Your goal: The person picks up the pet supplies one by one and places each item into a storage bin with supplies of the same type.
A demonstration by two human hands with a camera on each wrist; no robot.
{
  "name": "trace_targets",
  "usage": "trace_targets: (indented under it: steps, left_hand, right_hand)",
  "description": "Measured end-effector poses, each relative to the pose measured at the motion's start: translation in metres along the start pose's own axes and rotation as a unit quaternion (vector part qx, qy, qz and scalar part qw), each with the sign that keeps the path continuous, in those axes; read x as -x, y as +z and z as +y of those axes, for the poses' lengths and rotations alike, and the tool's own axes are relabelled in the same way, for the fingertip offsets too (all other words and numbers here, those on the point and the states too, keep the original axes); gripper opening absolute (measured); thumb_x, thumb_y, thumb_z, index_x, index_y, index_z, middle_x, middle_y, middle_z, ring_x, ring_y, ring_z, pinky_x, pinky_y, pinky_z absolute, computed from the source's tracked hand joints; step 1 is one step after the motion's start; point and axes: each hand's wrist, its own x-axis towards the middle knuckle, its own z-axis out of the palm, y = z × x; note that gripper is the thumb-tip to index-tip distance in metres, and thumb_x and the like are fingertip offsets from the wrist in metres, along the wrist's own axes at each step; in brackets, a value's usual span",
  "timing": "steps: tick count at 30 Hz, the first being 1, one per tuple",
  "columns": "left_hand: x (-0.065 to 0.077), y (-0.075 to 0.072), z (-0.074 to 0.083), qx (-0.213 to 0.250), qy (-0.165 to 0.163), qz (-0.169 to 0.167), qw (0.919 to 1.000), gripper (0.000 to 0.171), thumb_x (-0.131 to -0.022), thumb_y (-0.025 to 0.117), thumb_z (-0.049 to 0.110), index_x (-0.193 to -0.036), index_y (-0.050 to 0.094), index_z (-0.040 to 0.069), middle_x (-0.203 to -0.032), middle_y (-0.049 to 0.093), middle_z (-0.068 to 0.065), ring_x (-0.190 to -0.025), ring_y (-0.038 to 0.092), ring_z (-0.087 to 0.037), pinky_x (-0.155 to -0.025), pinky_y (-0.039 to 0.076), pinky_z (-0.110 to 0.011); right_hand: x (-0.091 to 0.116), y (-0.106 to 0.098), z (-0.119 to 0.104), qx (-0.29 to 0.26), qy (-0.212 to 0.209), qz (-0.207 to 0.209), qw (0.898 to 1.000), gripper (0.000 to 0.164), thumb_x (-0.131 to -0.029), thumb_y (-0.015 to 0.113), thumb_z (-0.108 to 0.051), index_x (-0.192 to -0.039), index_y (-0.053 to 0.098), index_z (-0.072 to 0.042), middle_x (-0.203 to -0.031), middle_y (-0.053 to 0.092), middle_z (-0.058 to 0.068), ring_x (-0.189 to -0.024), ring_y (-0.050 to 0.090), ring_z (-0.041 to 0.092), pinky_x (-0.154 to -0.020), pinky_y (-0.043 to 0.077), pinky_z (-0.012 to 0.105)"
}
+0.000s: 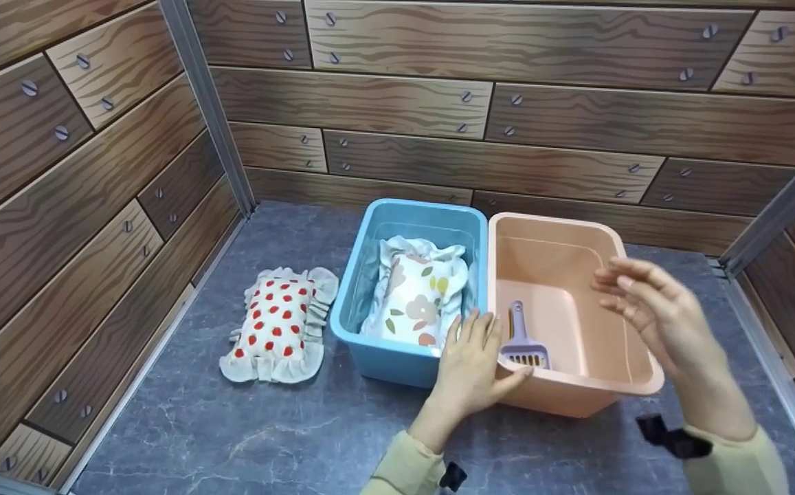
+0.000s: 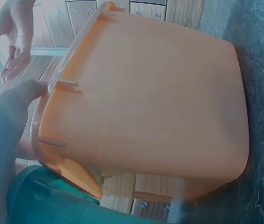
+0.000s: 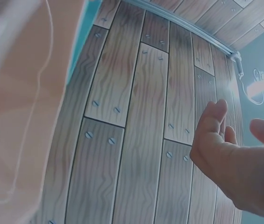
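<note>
My left hand point(image 1: 469, 364) rests across the front corner where a blue plastic bin point(image 1: 397, 357) and a peach plastic bin point(image 1: 555, 399) meet. Its fingers lie fairly straight, and the thumb touches the peach rim in the left wrist view. Over the right side of the peach bin hovers my right hand point(image 1: 665, 316), fingers loosely bent and nothing in them. A purple slotted litter scoop point(image 1: 522, 337) lies inside the peach bin, handle toward the back. Within the blue bin is a small ruffled pillow with a floral print point(image 1: 418, 295).
A ruffled pillow with red strawberry-like spots point(image 1: 277, 316) lies on the dark marbled floor point(image 1: 232, 440), left of the blue bin. Wood-patterned walls point(image 1: 397, 103) enclose the back and both sides, with metal posts point(image 1: 208, 103) at the corners.
</note>
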Motion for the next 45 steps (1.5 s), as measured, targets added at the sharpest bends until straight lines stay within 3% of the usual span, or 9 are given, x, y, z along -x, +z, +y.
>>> trace_targets:
  steps: [3, 5, 11, 15, 20, 25, 30, 35, 45]
  left_hand:
    - [0.000, 0.001, -0.004, 0.063, 0.025, 0.071, 0.9952, 0.068, -0.088, 0.061, 0.056, -0.133, 0.057, 0.006, -0.124, 0.060, -0.008, -0.124, 0.053, -0.027, -0.108, 0.038, -0.045]
    - [0.000, 0.002, -0.008, 0.121, 0.042, 0.117, 0.9849, 0.058, -0.087, 0.069, 0.045, -0.127, 0.061, 0.005, -0.119, 0.062, -0.009, -0.120, 0.056, -0.027, -0.106, 0.040, -0.042]
    - [0.004, 0.008, -0.018, 0.238, 0.097, 0.246, 0.9347, 0.035, -0.087, 0.067, 0.016, -0.118, 0.064, 0.000, -0.114, 0.060, -0.015, -0.114, 0.058, -0.027, -0.103, 0.044, -0.032]
    - [0.013, 0.010, -0.025, 0.229, 0.129, 0.322, 0.9096, 0.027, -0.089, 0.060, 0.012, -0.113, 0.066, -0.001, -0.113, 0.061, -0.016, -0.110, 0.060, -0.030, -0.100, 0.047, -0.035]
    - [0.027, 0.006, -0.033, 0.206, 0.141, 0.383, 0.8894, 0.023, -0.089, 0.056, 0.011, -0.104, 0.069, 0.001, -0.107, 0.063, -0.017, -0.101, 0.062, -0.033, -0.093, 0.050, -0.039]
    - [0.035, -0.005, -0.041, 0.197, 0.165, 0.433, 0.8640, 0.021, -0.085, 0.055, 0.008, -0.095, 0.072, -0.001, -0.095, 0.064, -0.015, -0.087, 0.064, -0.031, -0.081, 0.053, -0.037]
    - [0.042, -0.021, -0.053, 0.190, 0.169, 0.477, 0.8412, 0.019, -0.084, 0.054, 0.006, -0.085, 0.071, -0.002, -0.081, 0.061, -0.014, -0.073, 0.062, -0.028, -0.069, 0.053, -0.033]
    - [0.055, -0.032, -0.073, 0.177, 0.154, 0.498, 0.8344, 0.019, -0.084, 0.054, 0.007, -0.079, 0.068, -0.004, -0.075, 0.059, -0.015, -0.067, 0.059, -0.028, -0.064, 0.051, -0.032]
    - [0.078, -0.044, -0.106, 0.151, 0.114, 0.495, 0.8482, 0.020, -0.086, 0.054, 0.008, -0.078, 0.068, -0.005, -0.077, 0.060, -0.016, -0.068, 0.057, -0.030, -0.064, 0.049, -0.036]
  right_hand:
    - [0.007, 0.003, 0.011, 0.008, 0.004, 0.004, 1.000, 0.028, -0.099, 0.042, 0.008, -0.119, 0.061, 0.004, -0.108, 0.068, 0.017, -0.099, 0.068, 0.024, -0.083, 0.056, 0.030]
    - [0.009, 0.005, 0.019, 0.004, 0.005, -0.002, 1.000, 0.028, -0.099, 0.042, 0.008, -0.119, 0.062, 0.003, -0.108, 0.068, 0.016, -0.099, 0.068, 0.023, -0.084, 0.055, 0.030]
    - [0.010, 0.011, 0.040, 0.009, 0.010, -0.026, 1.000, 0.030, -0.100, 0.042, 0.005, -0.119, 0.064, -0.003, -0.108, 0.070, 0.009, -0.100, 0.067, 0.019, -0.084, 0.055, 0.028]
    - [0.013, 0.017, 0.054, 0.035, 0.020, -0.022, 0.999, 0.031, -0.100, 0.043, 0.004, -0.118, 0.065, -0.007, -0.108, 0.069, 0.006, -0.100, 0.067, 0.017, -0.084, 0.054, 0.028]
    - [0.019, 0.029, 0.071, 0.077, 0.048, 0.012, 0.996, 0.030, -0.097, 0.047, 0.005, -0.117, 0.065, -0.009, -0.107, 0.068, 0.006, -0.098, 0.066, 0.016, -0.084, 0.054, 0.027]
    - [0.025, 0.039, 0.085, 0.119, 0.055, 0.029, 0.991, 0.024, -0.096, 0.050, 0.005, -0.116, 0.061, -0.001, -0.105, 0.068, 0.007, -0.095, 0.066, 0.015, -0.083, 0.055, 0.027]
    - [0.028, 0.046, 0.097, 0.152, 0.026, 0.028, 0.988, 0.026, -0.096, 0.050, 0.006, -0.120, 0.053, 0.015, -0.102, 0.068, 0.005, -0.094, 0.066, 0.014, -0.081, 0.056, 0.027]
    - [0.029, 0.054, 0.106, 0.194, 0.014, 0.038, 0.980, 0.031, -0.095, 0.051, 0.007, -0.121, 0.046, 0.023, -0.103, 0.066, 0.012, -0.094, 0.066, 0.012, -0.081, 0.055, 0.025]
    - [0.031, 0.056, 0.111, 0.213, 0.004, 0.052, 0.976, 0.030, -0.095, 0.053, 0.007, -0.121, 0.048, 0.022, -0.104, 0.066, 0.011, -0.096, 0.066, 0.013, -0.082, 0.054, 0.023]
